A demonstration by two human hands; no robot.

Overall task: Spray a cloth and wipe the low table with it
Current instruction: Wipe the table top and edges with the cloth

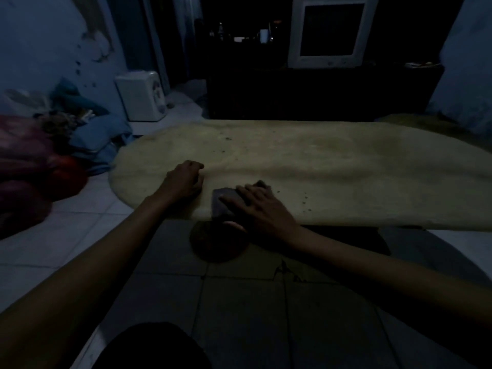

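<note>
Grey cloth (225, 199) lies at desk (332, 166) near edge | right hand (259, 206) presses it, fingers straight and spread | left hand (185, 179) braces beside it, fingers curled, empty | advice: keep palm flat, overlap long strokes toward dark specks (306, 202)
</note>
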